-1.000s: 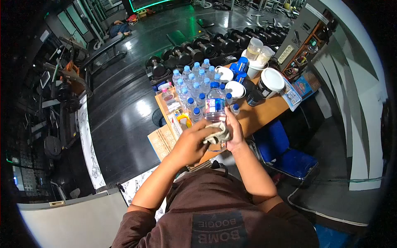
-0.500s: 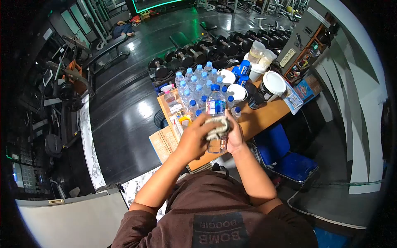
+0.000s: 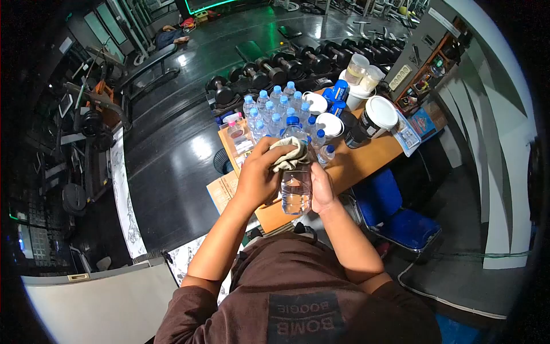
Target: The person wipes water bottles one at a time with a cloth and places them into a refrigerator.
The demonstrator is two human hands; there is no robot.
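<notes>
A clear water bottle (image 3: 296,195) with a blue cap is held upright in front of my chest. My right hand (image 3: 322,186) grips it along its right side. In my left hand (image 3: 262,172) is a crumpled pale cloth (image 3: 290,153), pressed against the bottle's upper part and covering the label area. Behind it, several more capped water bottles (image 3: 275,122) stand grouped on the wooden table (image 3: 366,164).
White tubs (image 3: 380,113), blue cans (image 3: 338,94) and a black container (image 3: 356,136) stand on the table's right part. A spray bottle (image 3: 235,129) is at its left. Beyond are dumbbells (image 3: 272,73) on a rack; a blue chair (image 3: 395,215) stands to the right.
My left hand and the cloth have moved up the bottle, from its middle to its upper part, and now hide the label. My right hand still holds the bottle.
</notes>
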